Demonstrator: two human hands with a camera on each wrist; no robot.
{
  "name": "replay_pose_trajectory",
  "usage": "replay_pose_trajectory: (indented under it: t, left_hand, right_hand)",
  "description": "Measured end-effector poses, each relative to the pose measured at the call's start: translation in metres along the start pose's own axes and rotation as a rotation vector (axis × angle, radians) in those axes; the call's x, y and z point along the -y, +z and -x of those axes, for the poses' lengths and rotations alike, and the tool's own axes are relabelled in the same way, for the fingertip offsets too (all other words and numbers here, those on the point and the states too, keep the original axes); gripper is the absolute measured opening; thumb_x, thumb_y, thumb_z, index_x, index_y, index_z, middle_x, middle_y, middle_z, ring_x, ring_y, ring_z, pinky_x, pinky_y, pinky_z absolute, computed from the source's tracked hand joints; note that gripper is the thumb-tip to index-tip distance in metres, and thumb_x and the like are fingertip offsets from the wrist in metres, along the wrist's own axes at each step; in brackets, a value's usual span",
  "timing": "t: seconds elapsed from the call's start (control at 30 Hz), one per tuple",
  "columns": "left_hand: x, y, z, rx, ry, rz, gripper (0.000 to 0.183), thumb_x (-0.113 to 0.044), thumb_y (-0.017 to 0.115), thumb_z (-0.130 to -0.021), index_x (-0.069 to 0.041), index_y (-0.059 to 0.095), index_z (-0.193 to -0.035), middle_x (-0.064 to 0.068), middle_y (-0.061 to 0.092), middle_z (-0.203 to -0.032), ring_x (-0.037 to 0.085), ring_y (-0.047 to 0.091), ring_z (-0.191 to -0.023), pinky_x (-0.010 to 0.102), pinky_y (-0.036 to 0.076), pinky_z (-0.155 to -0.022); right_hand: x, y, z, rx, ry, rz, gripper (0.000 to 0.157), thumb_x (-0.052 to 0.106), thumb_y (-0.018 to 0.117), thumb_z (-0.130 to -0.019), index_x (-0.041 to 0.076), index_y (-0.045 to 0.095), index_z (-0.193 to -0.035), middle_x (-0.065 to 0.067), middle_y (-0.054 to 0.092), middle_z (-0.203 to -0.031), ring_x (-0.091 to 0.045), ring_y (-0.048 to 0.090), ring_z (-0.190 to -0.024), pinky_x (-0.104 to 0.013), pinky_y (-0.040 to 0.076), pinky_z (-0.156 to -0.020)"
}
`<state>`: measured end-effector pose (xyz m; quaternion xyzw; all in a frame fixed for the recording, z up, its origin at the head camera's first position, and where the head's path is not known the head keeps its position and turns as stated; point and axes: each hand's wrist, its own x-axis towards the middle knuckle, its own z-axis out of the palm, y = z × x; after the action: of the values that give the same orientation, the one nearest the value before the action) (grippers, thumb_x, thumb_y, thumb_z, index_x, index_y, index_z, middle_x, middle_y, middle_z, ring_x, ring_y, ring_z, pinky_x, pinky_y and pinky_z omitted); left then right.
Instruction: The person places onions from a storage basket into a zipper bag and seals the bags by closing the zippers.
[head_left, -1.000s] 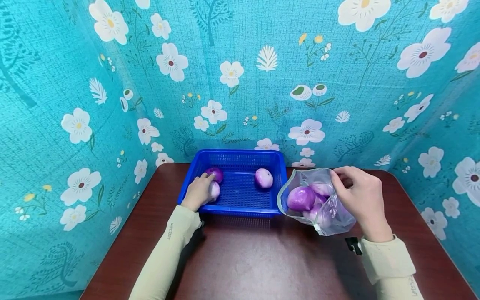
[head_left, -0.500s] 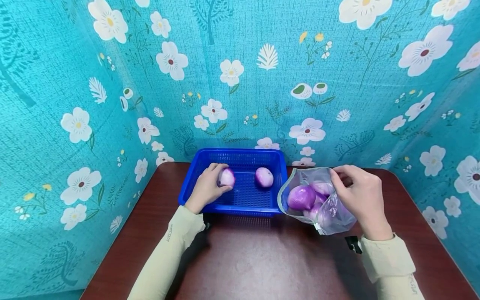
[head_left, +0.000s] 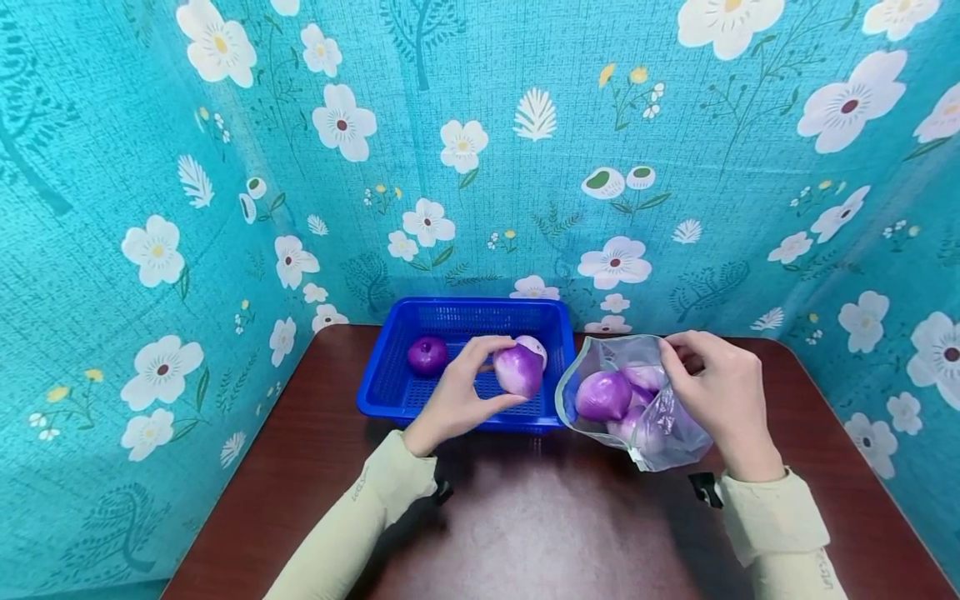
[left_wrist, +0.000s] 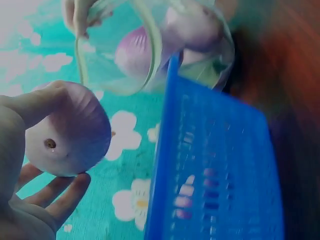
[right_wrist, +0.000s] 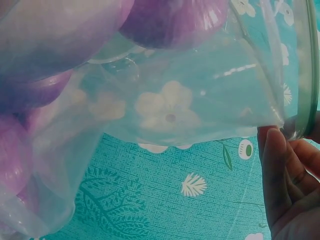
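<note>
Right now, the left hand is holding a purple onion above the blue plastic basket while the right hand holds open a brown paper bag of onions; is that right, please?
Not quite: the bag is not brown paper. The head view shows the right hand pinching the rim of a clear plastic bag, with purple onions visible through it. The rest stands: the left hand holds a purple onion above the blue plastic basket.

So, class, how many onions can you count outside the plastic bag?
3: one onion held in the left hand, a dark one and a pale one in the blue basket.
</note>
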<state>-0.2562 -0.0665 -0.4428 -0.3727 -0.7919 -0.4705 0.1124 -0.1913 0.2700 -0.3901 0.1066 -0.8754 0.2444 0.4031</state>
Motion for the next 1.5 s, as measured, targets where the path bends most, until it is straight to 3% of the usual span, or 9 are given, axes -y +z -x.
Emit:
replay_pose_trajectory:
  t: [0.13,0.37,0.67,0.83,1.03,1.27,1.5]
  left_hand:
    - [-0.008,0.013,0.001,0.021,0.019,-0.001,0.076,-0.025,0.091,-0.081,-0.015,0.052,-0.145,0.005,0.055,-0.146,0.018,0.057,-0.131,0.030,0.056,-0.102]
    - [-0.014,0.031,0.003,0.064,0.054,-0.053,0.076,-0.027,0.091,-0.081,-0.016,0.051,-0.145,0.002,0.055,-0.145,0.018,0.059,-0.129,0.037,0.057,-0.101]
    - [-0.014,0.050,0.003,0.062,0.128,-0.195,0.075,-0.039,0.089,-0.081,-0.021,0.055,-0.145,0.004,0.057,-0.150,0.019,0.052,-0.140,0.039,0.049,-0.113]
    - [-0.018,0.055,0.000,0.051,0.164,-0.222,0.075,-0.040,0.089,-0.081,-0.020,0.056,-0.146,0.002,0.055,-0.154,0.019,0.049,-0.144,0.040,0.043,-0.118]
    - [-0.021,0.061,-0.006,0.051,0.149,-0.198,0.074,-0.036,0.087,-0.084,-0.019,0.054,-0.148,0.004,0.051,-0.156,0.020,0.048,-0.145,0.037,0.044,-0.117]
    - [-0.023,0.070,-0.015,0.009,0.147,-0.170,0.075,-0.033,0.088,-0.083,-0.019,0.055,-0.149,0.005,0.051,-0.142,0.018,0.057,-0.130,0.025,0.050,-0.107]
    - [-0.027,0.077,-0.025,0.037,0.151,-0.016,0.071,-0.019,0.085,-0.087,-0.011,0.048,-0.147,0.008,0.052,-0.149,0.017,0.057,-0.135,0.023,0.054,-0.102]
  right_hand:
    - [0.000,0.000,0.000,-0.005,-0.006,0.003,0.004,0.004,0.080,-0.085,0.003,0.078,-0.089,-0.010,0.073,-0.074,-0.023,0.065,-0.061,-0.007,0.040,-0.065]
    - [-0.002,0.000,0.000,-0.011,-0.014,0.010,0.004,0.004,0.080,-0.085,0.004,0.078,-0.088,-0.009,0.072,-0.073,-0.022,0.064,-0.060,-0.009,0.040,-0.064]
    - [-0.002,0.001,0.002,-0.010,-0.003,-0.003,0.003,0.004,0.079,-0.085,0.004,0.078,-0.089,-0.008,0.072,-0.073,-0.022,0.063,-0.061,-0.008,0.040,-0.065]
    - [-0.003,0.001,0.002,-0.015,-0.011,-0.008,0.004,0.004,0.080,-0.085,0.005,0.078,-0.088,-0.008,0.072,-0.073,-0.022,0.063,-0.060,-0.009,0.041,-0.064]
    - [-0.004,0.001,0.001,-0.019,-0.020,-0.008,0.004,0.003,0.080,-0.084,0.005,0.079,-0.088,-0.007,0.072,-0.073,-0.022,0.063,-0.060,-0.010,0.041,-0.064]
    - [-0.004,0.001,-0.001,-0.022,-0.030,-0.001,0.005,0.002,0.079,-0.084,0.004,0.078,-0.088,-0.009,0.071,-0.072,-0.021,0.062,-0.059,-0.011,0.040,-0.063]
    - [-0.004,0.000,-0.004,-0.017,-0.019,-0.005,0.004,0.006,0.077,-0.087,0.002,0.077,-0.088,-0.010,0.071,-0.072,-0.019,0.060,-0.060,-0.007,0.038,-0.065]
